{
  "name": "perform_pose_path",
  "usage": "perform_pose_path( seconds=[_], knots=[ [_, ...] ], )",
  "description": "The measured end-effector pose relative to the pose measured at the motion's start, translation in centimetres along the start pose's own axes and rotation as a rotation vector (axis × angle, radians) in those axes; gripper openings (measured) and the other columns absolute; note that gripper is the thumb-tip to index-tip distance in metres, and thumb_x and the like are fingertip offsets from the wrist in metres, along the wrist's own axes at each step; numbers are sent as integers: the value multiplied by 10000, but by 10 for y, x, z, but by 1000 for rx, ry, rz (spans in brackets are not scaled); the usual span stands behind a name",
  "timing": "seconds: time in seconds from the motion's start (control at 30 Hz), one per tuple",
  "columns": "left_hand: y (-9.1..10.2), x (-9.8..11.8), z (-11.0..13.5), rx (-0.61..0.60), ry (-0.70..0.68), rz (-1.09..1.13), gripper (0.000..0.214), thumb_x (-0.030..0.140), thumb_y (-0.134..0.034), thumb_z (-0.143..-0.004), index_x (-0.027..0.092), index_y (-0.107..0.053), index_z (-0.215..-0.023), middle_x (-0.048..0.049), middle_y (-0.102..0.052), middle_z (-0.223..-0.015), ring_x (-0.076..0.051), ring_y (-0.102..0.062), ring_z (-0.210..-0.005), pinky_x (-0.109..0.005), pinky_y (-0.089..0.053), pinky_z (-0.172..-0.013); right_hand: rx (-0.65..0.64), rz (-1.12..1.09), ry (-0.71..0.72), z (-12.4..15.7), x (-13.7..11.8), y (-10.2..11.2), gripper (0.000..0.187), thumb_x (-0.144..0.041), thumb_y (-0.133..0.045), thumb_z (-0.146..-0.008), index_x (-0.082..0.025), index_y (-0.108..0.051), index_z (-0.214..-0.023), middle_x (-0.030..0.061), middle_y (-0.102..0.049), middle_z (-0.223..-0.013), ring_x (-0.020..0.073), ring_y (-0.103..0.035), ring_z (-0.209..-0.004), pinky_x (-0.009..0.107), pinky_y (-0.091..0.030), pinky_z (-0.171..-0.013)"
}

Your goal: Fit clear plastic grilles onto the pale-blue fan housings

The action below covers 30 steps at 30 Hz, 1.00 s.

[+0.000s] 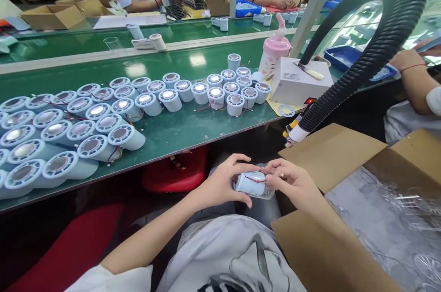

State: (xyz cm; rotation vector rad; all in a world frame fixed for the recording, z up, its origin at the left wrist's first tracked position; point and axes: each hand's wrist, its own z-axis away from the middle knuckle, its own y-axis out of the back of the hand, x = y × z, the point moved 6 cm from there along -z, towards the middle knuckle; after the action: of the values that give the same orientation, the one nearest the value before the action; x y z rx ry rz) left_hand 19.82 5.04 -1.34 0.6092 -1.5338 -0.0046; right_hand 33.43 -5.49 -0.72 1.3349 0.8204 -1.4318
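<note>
In my lap, just off the bench edge, my left hand [225, 181] curves around a light-blue cylindrical motor housing [251, 183]. Clear plastic, apparently a shell or cover, shows around the housing's lower edge. A thin red wire runs across its side. On the right end, the fingertips of my right hand [291, 181] are pinched together at the wire. Exactly what sits between those fingertips is too small to make out fully. Many similar light-blue housings [126, 136] stand on the green bench to the left, several with red and black wires trailing.
The green bench [172, 129] runs across in front. A white box with a lit red switch [299, 83] and a black corrugated hose [365, 71] stand at right. A pink-lidded bottle [275, 51] is behind. An open carton [330, 154] holds clear plastic parts. Co-workers sit across and at right.
</note>
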Motion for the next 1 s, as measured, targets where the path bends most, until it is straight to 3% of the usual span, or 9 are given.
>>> perform_pose_path(
  seconds=[0.13,0.2,0.3,0.37,0.43,0.5,0.57,0.67,1.0],
  knots=[
    [-10,5,4,-124,88,221,725,305,-841,-641,296,-551,-1305,-77,-598,-1229,-242,-589,-1118,-333,-520,-886,0,-257,-114,1,10,7,353,-410,-734,-781,-173,-613,-550,74,-616,-989,241,-610,-900,349,-565,-689],
    [-13,8,8,-122,150,345,705,272,-825,-665,271,-535,-1308,-77,-610,-1213,-224,-614,-1072,-333,-526,-888,-51,-289,-64,5,8,6,357,-477,-668,-834,-186,-683,-627,97,-644,-1066,274,-620,-983,380,-577,-732],
    [-16,9,15,-74,246,520,670,250,-808,-683,245,-516,-1285,-86,-597,-1223,-198,-632,-995,-329,-547,-837,-164,-92,160,18,-5,0,269,-474,-659,-850,-244,-750,-955,102,-590,-1302,321,-520,-1231,458,-507,-950],
    [-20,8,20,-77,311,604,656,281,-785,-711,248,-489,-1296,-92,-596,-1198,-178,-641,-894,-310,-568,-725,-151,148,281,30,-10,-2,302,-346,-731,-813,-280,-700,-1106,83,-541,-1385,314,-463,-1304,477,-413,-1063],
    [-24,9,24,-119,341,637,674,319,-766,-732,265,-460,-1330,-92,-602,-1170,-168,-639,-826,-275,-558,-620,-109,286,307,40,-11,-2,355,-238,-737,-803,-286,-654,-1145,77,-538,-1392,300,-484,-1291,472,-409,-1071],
    [-25,14,25,-144,304,606,712,318,-780,-719,269,-460,-1353,-100,-602,-1201,-189,-642,-889,-273,-557,-657,-115,277,275,47,-9,-3,351,-226,-706,-828,-272,-608,-1161,86,-547,-1374,294,-518,-1258,463,-461,-1026],
    [-23,20,25,-148,229,534,730,283,-804,-694,263,-490,-1353,-109,-583,-1285,-221,-630,-1017,-306,-550,-797,-141,238,216,52,-6,-2,363,-250,-697,-841,-263,-571,-1181,94,-551,-1354,289,-554,-1212,459,-491,-995],
    [-20,29,26,-154,140,431,714,261,-810,-688,258,-527,-1344,-111,-560,-1354,-259,-578,-1167,-347,-498,-947,-164,193,131,56,-3,-1,385,-251,-686,-850,-264,-544,-1207,90,-566,-1323,280,-584,-1172,468,-475,-1019],
    [-11,43,36,-118,48,299,735,253,-809,-697,273,-510,-1368,-100,-531,-1394,-256,-530,-1246,-329,-478,-991,-224,-59,11,55,-6,-8,373,-281,-684,-855,-272,-548,-1203,72,-612,-1212,257,-610,-1116,389,-537,-929]
  ],
)
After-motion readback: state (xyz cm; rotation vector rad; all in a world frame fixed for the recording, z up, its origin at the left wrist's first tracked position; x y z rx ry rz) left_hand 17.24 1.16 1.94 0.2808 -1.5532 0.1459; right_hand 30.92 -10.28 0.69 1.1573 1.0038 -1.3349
